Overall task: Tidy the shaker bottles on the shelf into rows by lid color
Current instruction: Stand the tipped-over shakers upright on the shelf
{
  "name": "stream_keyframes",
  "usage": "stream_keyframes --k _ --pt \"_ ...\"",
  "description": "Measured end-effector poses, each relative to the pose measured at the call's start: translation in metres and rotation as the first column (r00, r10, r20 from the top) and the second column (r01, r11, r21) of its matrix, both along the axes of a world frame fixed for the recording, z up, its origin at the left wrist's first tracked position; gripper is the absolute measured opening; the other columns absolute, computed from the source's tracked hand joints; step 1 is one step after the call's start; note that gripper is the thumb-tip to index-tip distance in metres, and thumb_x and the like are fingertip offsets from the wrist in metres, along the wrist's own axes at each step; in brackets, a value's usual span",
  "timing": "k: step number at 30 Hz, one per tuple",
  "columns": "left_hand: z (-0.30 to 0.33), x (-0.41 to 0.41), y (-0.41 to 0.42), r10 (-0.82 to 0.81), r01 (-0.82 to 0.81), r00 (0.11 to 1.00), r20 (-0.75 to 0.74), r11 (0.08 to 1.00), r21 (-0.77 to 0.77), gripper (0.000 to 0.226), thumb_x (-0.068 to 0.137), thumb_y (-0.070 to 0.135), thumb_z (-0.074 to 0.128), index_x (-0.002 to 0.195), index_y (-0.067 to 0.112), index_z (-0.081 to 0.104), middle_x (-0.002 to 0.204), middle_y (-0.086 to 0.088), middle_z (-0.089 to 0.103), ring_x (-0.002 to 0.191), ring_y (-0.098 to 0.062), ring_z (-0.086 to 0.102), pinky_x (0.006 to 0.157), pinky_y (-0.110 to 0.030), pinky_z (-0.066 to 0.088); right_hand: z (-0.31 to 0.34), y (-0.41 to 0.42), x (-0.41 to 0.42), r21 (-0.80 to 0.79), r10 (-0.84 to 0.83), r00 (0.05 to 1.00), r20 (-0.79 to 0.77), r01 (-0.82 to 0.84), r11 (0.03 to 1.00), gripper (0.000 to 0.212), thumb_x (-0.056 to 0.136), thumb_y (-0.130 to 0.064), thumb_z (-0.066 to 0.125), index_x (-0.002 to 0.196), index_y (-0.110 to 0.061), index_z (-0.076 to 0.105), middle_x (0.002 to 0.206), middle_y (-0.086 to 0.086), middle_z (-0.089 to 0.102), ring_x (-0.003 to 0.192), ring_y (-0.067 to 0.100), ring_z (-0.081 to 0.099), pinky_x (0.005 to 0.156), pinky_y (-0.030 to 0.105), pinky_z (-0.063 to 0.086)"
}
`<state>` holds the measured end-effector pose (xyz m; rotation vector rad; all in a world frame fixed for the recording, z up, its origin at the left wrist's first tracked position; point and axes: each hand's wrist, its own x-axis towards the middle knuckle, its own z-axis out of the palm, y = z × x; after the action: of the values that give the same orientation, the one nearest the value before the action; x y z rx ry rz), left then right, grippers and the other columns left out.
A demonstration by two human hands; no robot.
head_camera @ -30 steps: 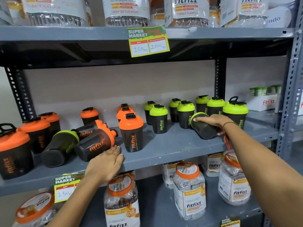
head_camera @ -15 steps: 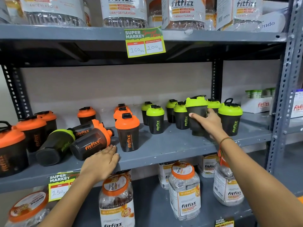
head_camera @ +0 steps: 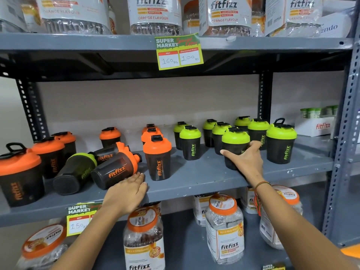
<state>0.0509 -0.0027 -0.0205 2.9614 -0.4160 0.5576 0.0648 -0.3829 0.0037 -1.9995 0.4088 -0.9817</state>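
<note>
On the grey middle shelf (head_camera: pixel 194 182), dark shaker bottles stand with orange lids on the left and green lids on the right. My right hand (head_camera: pixel 246 161) grips a green-lid shaker (head_camera: pixel 235 142), upright at the front of the green group. My left hand (head_camera: pixel 127 191) lies flat on the shelf's front edge, fingertips beside a toppled orange-lid shaker (head_camera: pixel 116 167). A toppled green-lid shaker (head_camera: pixel 76 172) and another fallen orange-lid one (head_camera: pixel 108 152) lie next to it. An upright orange-lid shaker (head_camera: pixel 157 157) stands mid-shelf.
A large orange-lid shaker with a handle (head_camera: pixel 18 174) stands at the far left, a large green-lid one (head_camera: pixel 280 142) at the right. Clear fitfizz jars (head_camera: pixel 225 227) fill the shelf below and above. Price tags (head_camera: pixel 179 51) hang from shelf edges. A metal upright (head_camera: pixel 342 133) bounds the right.
My right hand has turned the green-lid shaker from lying on its side to upright and set it down at the front of the green group. My left hand has stayed on the shelf edge.
</note>
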Motion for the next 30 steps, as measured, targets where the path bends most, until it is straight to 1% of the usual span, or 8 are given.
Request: stream_keyframes --k 6,11,17,19,22,25,28,30 --pt "0.0 -0.001 -0.001 0.015 -0.015 1.0 -0.017 1.0 -0.007 0.058 0.099 0.049 0.019 0.149 0.024 0.032 0.158 0.004 0.03 0.143 -0.012 0.03 0.114 -0.032 0.027 -0.005 0.006 -0.005 -0.082 -0.014 0.999 0.041 0.017 0.997 0.105 0.051 -0.078 0.076 0.127 -0.026 0.026 0.137 0.014 0.053 0.114 0.045 0.058 0.085 0.053 0.05" --pt "0.003 -0.003 -0.003 0.016 -0.016 0.999 -0.028 1.0 -0.018 0.06 0.097 0.049 0.019 0.15 0.022 0.032 0.158 0.002 0.03 0.143 -0.014 0.031 0.114 -0.033 0.026 -0.007 0.01 -0.007 -0.041 -0.043 0.983 0.179 0.051 0.998 0.123 0.053 -0.078 0.078 0.147 -0.024 0.02 0.146 0.018 0.042 0.128 0.041 0.049 0.1 0.056 0.043" --pt "0.007 -0.013 -0.003 -0.012 0.01 0.999 -0.034 0.999 -0.043 0.059 0.098 0.047 0.019 0.148 0.02 0.034 0.156 -0.001 0.034 0.143 -0.016 0.032 0.115 -0.033 0.024 0.006 0.038 -0.024 -0.031 -0.08 0.851 0.519 0.113 0.993 0.081 0.08 -0.057 0.065 0.14 -0.014 0.034 0.135 0.02 0.044 0.126 0.035 0.043 0.109 0.047 0.028" --pt "0.006 -0.024 -0.001 -0.026 0.027 0.999 0.021 0.998 -0.055 0.057 0.098 0.047 0.018 0.142 0.021 0.043 0.15 -0.002 0.045 0.136 -0.018 0.042 0.111 -0.036 0.033 0.022 0.057 -0.031 -0.054 -0.013 0.808 0.589 0.056 0.997 0.073 0.084 -0.047 0.065 0.139 -0.008 0.039 0.136 0.023 0.044 0.13 0.033 0.04 0.114 0.04 0.017" --pt "0.007 -0.049 0.011 -0.02 0.041 0.981 0.192 0.993 -0.111 0.05 0.097 0.049 0.018 0.123 0.029 0.056 0.126 0.002 0.066 0.111 -0.021 0.062 0.087 -0.037 0.052 0.049 0.099 -0.04 -0.142 0.095 0.732 0.675 0.003 0.99 0.064 0.088 -0.039 0.064 0.136 0.0 0.045 0.133 0.027 0.046 0.128 0.029 0.039 0.115 0.044 0.021" --pt "0.008 -0.072 0.04 -0.011 0.073 0.939 0.343 0.983 -0.17 0.046 0.098 0.048 0.021 0.108 0.03 0.062 0.104 0.006 0.072 0.094 -0.017 0.065 0.069 -0.033 0.051 0.069 0.151 -0.046 -0.237 0.215 0.651 0.728 -0.056 0.97 0.058 0.088 -0.033 0.066 0.131 0.002 0.049 0.128 0.019 0.048 0.127 0.027 0.04 0.114 0.047 0.025" --pt "0.007 -0.095 0.088 0.003 0.124 0.897 0.442 0.958 -0.258 0.042 0.098 0.042 0.033 0.107 0.026 0.071 0.102 0.009 0.075 0.095 -0.011 0.067 0.072 -0.029 0.053 0.084 0.212 -0.052 -0.313 0.342 0.599 0.725 -0.155 0.937 0.052 0.085 -0.029 0.067 0.126 -0.001 0.053 0.124 0.014 0.051 0.125 0.028 0.045 0.113 0.029 0.022" --pt "0.004 -0.107 0.128 0.066 0.112 0.86 0.506 0.943 -0.314 0.037 0.097 0.038 0.04 0.097 0.022 0.074 0.097 0.009 0.075 0.092 -0.012 0.068 0.073 -0.029 0.053 0.092 0.253 -0.054 -0.392 0.431 0.58 0.691 -0.201 0.898 0.046 0.084 -0.026 0.068 0.122 -0.003 0.057 0.121 0.016 0.055 0.119 0.027 0.048 0.107 0.029 0.027"
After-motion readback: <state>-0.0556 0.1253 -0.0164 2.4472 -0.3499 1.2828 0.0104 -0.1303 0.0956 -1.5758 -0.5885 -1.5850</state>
